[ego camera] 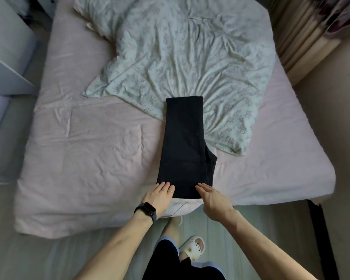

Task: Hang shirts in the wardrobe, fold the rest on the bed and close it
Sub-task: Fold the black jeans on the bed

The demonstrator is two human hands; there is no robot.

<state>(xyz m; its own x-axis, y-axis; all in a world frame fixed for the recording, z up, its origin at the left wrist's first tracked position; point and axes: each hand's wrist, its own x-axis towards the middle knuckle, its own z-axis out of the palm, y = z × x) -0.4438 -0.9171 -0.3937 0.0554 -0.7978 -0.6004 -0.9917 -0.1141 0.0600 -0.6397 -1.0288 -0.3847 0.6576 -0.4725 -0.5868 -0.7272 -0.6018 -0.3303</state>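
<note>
The black garment (184, 142) lies on the bed (89, 158) as a long narrow strip, running from the near edge away towards the far side. Its far end rests on the rumpled floral duvet (180, 47). A flap of cloth sticks out along its right side, so the layers are not square.

The left hand (160, 196) lies flat on the near left corner. The right hand (212, 199) has straight fingers at the near right corner. Neither has a grip on anything; both only press or touch the cloth.

The risks look plain enough. The near end sits right at the bed's edge, so a pull towards the person could drag it off onto the floor. Lifting that end with so loose a hold could let the stacked layers slide apart and widen the stray flap. Folding onto the far end may also go crooked, since the duvet under it is ridged and soft.
</note>
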